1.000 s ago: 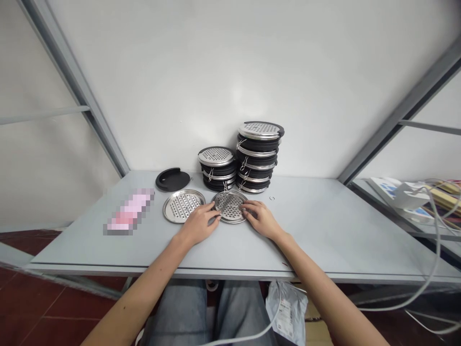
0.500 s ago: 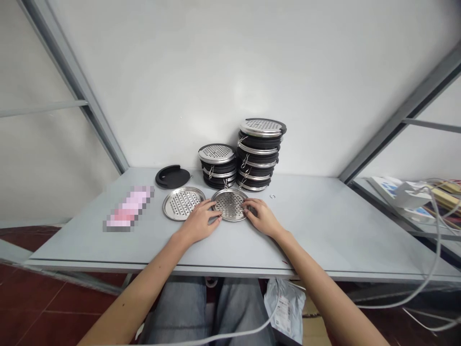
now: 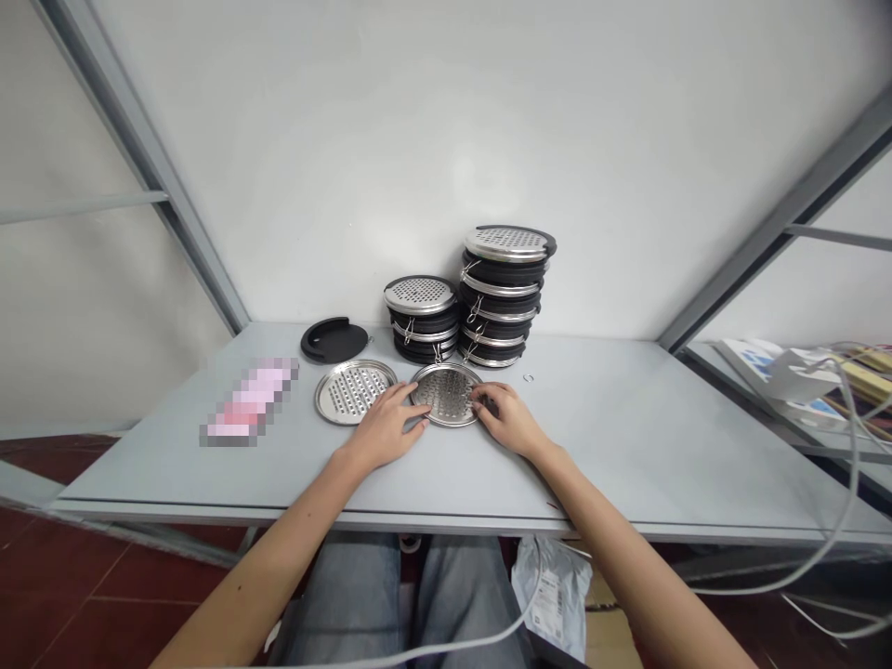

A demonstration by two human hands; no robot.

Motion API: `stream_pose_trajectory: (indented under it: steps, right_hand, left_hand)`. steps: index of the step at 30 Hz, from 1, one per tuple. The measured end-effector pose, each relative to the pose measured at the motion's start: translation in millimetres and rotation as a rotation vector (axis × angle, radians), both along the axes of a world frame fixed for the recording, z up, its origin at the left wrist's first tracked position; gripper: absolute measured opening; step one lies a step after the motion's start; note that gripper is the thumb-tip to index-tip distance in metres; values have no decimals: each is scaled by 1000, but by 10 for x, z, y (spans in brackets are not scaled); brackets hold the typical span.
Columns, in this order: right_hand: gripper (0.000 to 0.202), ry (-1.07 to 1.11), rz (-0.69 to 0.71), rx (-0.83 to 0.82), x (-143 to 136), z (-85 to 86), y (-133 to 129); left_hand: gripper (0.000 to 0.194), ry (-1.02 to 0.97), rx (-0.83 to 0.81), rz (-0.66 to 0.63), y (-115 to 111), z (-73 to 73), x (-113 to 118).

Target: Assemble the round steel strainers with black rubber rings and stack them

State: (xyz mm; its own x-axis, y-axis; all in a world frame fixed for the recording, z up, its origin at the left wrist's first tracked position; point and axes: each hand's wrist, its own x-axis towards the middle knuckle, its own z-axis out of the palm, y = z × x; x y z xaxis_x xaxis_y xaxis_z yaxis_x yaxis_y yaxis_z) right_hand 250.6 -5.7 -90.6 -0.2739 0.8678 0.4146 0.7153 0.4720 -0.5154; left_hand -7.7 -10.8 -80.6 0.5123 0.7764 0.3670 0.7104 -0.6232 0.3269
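A round metal grater plate (image 3: 447, 395) lies on the table with both my hands at its rim. My left hand (image 3: 386, 423) touches its left edge, fingers and thumb set apart along the rim. On the right edge, my right hand (image 3: 507, 416) has its bent fingertips and thumb on the rim. A second round grater plate (image 3: 352, 392) lies to the left, partly behind my left hand. Farther back is a round black holder (image 3: 335, 341) with a raised curved rim and a metal loop at its side.
Behind stand a shorter stack of graters in black holders (image 3: 420, 321) and a taller stack (image 3: 503, 297), with metal clips hanging off. A small metal ring (image 3: 528, 378) lies to the right. A blurred pink item (image 3: 251, 400) lies left. White cable (image 3: 846, 465) hangs at right.
The hands stay at the grater plate's rim, and the plate has shifted very slightly to the right. The view has tilted a little; otherwise things stand as before.
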Motion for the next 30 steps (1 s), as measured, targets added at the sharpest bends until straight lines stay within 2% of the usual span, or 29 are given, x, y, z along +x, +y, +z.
stream_pose_trajectory:
  steps: [6, 12, 19, 25, 27, 30]
  right_hand:
    - [34, -15, -29, -13, 3, -23, 1]
    - [33, -19, -9, -34, -5, 4, -10]
    - [34, 71, -14, -49, 4, -13, 10]
    - [39, 176, 54, -72, -33, 18, 4]
    - [41, 201, 78, -85, -47, 28, -5]
    - [42, 221, 82, -111, -58, 36, -16]
  left_hand:
    - [29, -6, 16, -26, -10, 24, 15]
    - [23, -35, 37, -37, -21, 65, 26]
    - [18, -70, 63, -41, 13, 22, 15]
    - [25, -152, 24, -60, 16, 19, 38]
    - [27, -202, 35, -33, 23, 20, 41]
    - [32, -230, 58, 76, 38, 10, 33]
